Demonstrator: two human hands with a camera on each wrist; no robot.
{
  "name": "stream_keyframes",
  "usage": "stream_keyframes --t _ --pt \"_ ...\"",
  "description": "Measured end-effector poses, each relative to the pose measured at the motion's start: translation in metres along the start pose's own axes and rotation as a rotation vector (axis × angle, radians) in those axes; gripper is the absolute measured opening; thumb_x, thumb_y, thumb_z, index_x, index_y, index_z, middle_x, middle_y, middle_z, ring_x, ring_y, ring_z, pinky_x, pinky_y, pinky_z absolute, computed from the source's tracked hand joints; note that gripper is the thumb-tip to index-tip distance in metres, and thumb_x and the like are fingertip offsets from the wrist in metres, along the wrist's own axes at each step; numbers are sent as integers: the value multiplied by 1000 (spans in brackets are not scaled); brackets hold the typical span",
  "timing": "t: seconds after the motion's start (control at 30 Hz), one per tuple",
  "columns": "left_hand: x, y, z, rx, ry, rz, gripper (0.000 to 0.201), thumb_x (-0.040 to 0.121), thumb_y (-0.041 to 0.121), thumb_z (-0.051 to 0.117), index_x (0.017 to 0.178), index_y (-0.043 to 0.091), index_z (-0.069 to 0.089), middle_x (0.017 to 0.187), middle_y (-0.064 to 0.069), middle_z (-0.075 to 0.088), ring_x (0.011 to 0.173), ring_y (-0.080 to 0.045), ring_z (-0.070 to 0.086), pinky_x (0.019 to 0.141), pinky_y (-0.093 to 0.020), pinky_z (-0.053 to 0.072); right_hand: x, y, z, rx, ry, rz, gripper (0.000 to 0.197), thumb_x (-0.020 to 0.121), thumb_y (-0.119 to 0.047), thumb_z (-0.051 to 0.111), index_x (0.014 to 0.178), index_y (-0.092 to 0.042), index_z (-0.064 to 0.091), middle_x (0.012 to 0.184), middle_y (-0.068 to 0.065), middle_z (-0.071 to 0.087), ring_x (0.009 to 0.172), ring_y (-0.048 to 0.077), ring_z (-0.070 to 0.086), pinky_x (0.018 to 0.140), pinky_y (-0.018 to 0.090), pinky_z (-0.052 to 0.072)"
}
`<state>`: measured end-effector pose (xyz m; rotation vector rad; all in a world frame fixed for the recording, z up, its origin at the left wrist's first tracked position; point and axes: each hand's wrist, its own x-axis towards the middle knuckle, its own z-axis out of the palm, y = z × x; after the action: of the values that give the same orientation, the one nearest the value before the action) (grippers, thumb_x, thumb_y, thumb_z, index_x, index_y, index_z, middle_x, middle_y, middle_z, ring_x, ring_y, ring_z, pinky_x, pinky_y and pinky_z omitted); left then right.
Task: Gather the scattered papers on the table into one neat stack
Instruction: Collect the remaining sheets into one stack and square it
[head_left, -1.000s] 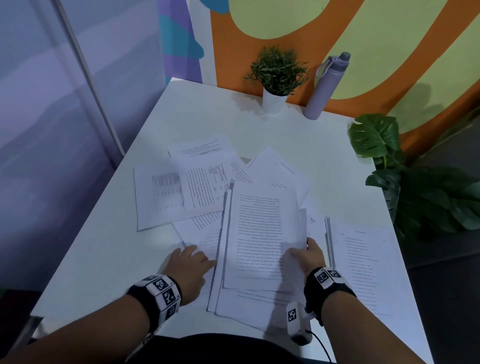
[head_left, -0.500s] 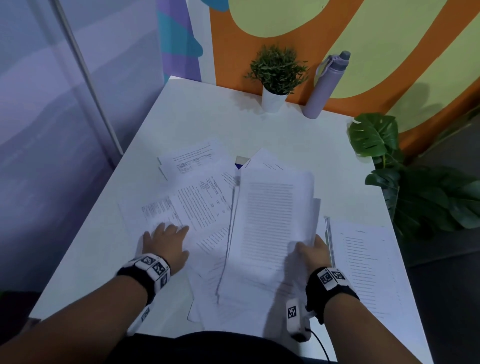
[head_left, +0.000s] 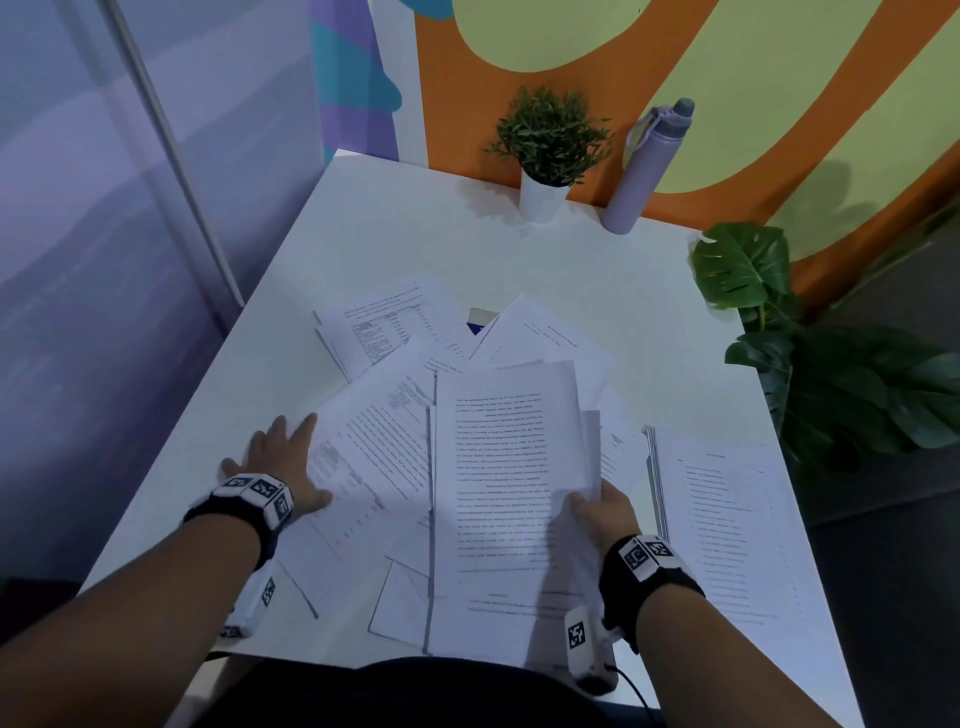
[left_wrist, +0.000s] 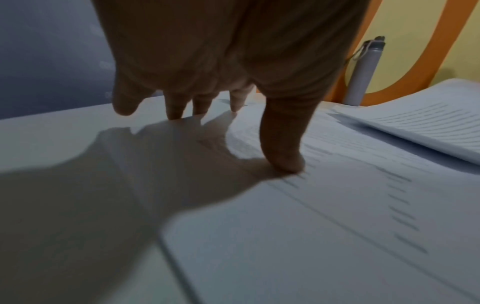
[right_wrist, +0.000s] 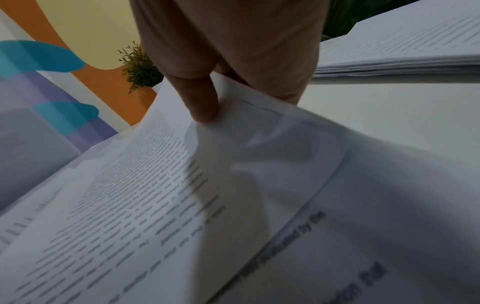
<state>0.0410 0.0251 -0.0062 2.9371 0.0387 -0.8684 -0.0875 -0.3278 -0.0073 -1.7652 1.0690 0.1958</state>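
From above, the right hand (head_left: 600, 512) pinches a printed bundle (head_left: 511, 499) by its right edge; the scattered papers (head_left: 395, 332) fan across the table (head_left: 415, 228), and that floppy bundle could spill.

At the left wrist, the left hand (left_wrist: 221, 82) lies flat, thumb on a sheet (left_wrist: 324, 185), which might skid.

At the right wrist, the grip looks shallow, though blur hides it.
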Motion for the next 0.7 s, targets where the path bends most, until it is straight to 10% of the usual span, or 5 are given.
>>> stream_keyframes --t 0.13,0.3,0.43,0.7 --pt "-8 8 -7 58 54 19 119 57 49 78 147 35 0 146 -7 32 132 -30 38 103 -52 33 -4 5 2 54 -3 3 31 89 -1 53 120 -2 57 104 13 62 97 29 59 90 36 50" --pt "-9 10 -3 -298 214 57 36 92 18 46 127 11 48 126 -19 52 106 -35 55 86 -40 45 -3 8 3 98 38 -11 34 84 4 52 116 -3 59 105 14 65 100 32 61 94 45 51" --pt "-12 9 -19 -520 388 -2 24 95 17 41 99 -4 52 102 -29 57 93 -41 55 77 -41 42 6 2 -12 121 127 -31 41 78 11 45 113 -5 60 108 17 65 94 31 60 86 37 50" --pt "-15 44 -3 -552 96 93 29 89 27 54 65 15 44 77 -12 55 70 -25 50 62 -29 37 4 5 -11 59 63 8 45 79 13 46 120 -4 50 106 16 57 95 30 54 82 35 45"
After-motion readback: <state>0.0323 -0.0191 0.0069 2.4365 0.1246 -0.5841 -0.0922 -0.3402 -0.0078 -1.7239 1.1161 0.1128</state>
